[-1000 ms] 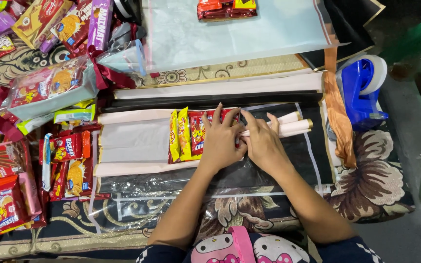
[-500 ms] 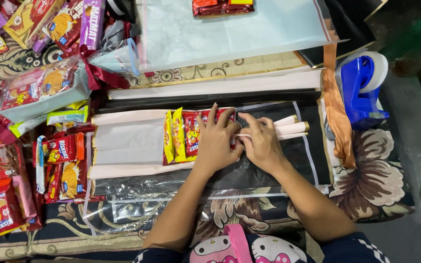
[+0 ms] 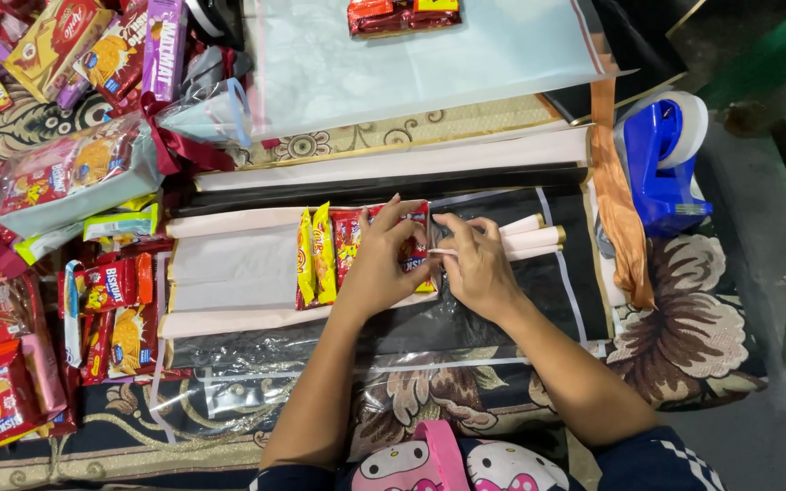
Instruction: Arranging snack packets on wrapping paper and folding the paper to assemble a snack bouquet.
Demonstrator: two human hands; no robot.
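A row of snack packets, yellow (image 3: 316,256) and red (image 3: 348,238), lies on a pink paper sheet (image 3: 229,273) in front of me. My left hand (image 3: 377,268) presses on the red packets at the row's right end, fingers curled over them. My right hand (image 3: 482,265) is right beside it, touching the same packets, and pinches a thin white stick (image 3: 443,252) between thumb and fingers. Several rolled pink paper tubes (image 3: 531,238) stick out to the right from under my right hand, over a black sheet (image 3: 575,273).
A blue tape dispenser (image 3: 661,159) and an orange ribbon (image 3: 616,205) sit at the right. A clear plastic sheet (image 3: 411,64) with red packets (image 3: 402,14) lies at the back. Piles of biscuit and snack packs (image 3: 106,314) crowd the left side.
My right hand has gone from lying flat on the packets to pinching the thin white stick. My left hand stays on the red packets, shifted slightly left.
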